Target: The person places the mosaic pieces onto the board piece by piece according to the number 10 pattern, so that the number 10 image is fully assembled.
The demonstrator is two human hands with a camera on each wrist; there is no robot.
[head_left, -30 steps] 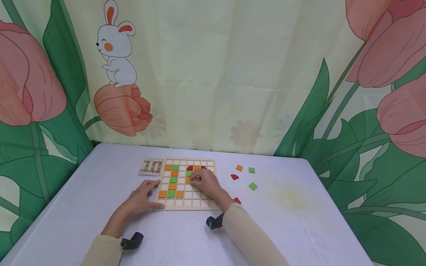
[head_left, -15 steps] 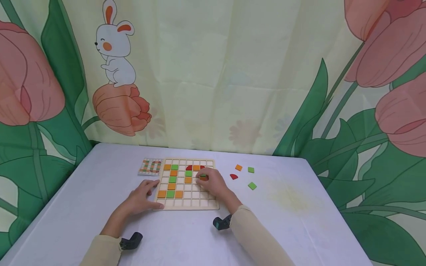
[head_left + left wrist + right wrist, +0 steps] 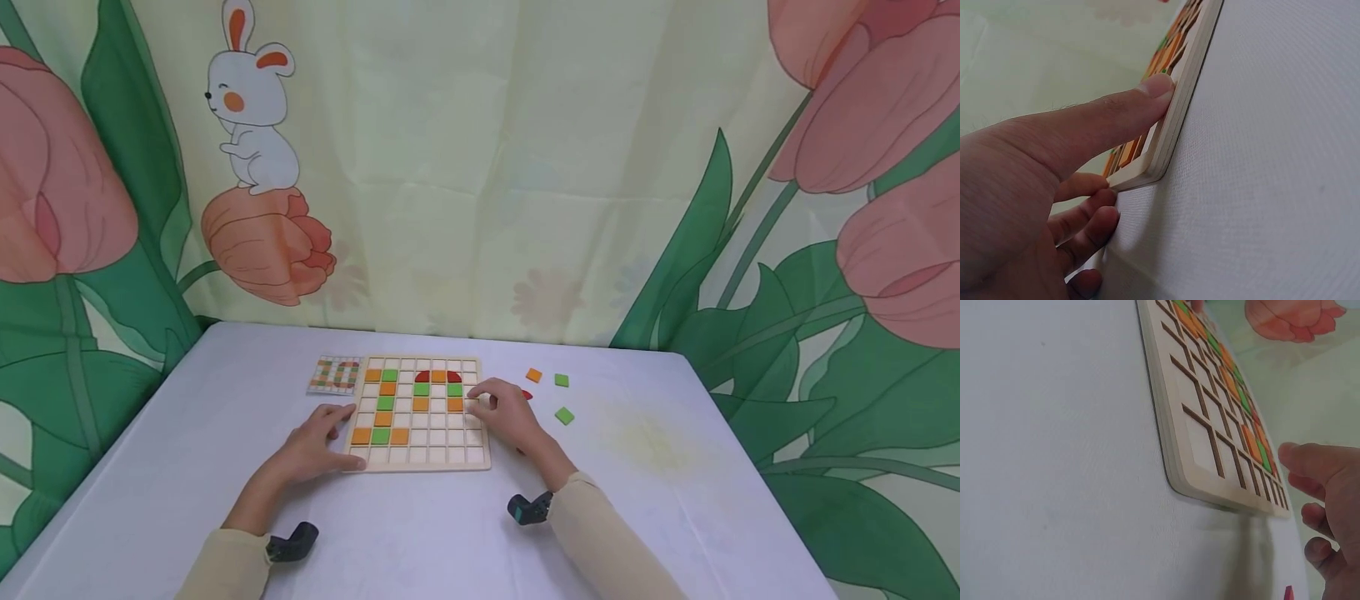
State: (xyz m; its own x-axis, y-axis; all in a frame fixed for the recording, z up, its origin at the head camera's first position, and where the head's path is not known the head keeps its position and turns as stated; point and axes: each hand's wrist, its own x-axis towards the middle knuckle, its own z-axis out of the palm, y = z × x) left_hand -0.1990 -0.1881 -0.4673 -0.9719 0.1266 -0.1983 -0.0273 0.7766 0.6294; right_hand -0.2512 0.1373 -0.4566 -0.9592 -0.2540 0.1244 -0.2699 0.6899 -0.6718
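A wooden grid board [image 3: 438, 455] lies on the white-covered table with orange and green square tiles and two red rounded pieces in its cells. My left hand [image 3: 311, 446] holds the board's near-left corner, thumb on the front rim and forefinger against the left side, as the left wrist view shows. Over the board's right edge hovers my right hand [image 3: 513, 417], its fingers loosely bent and thumb near the forefinger, with nothing visible between them. Beside it, an orange tile [image 3: 1251, 442] and a green tile [image 3: 1264, 456] sit in the grid in the right wrist view.
A small patterned card [image 3: 335, 377] lies left of the board. Right of it are a loose orange tile [image 3: 534, 375], two green tiles, the upper one [image 3: 562, 380] and the lower one [image 3: 565, 416], and a red piece [image 3: 528, 395] partly behind the right hand. A printed curtain hangs behind.
My right hand has moved rightward from the board's middle to its right edge, uncovering orange and green tiles under the right red piece. My left hand stays at the corner.
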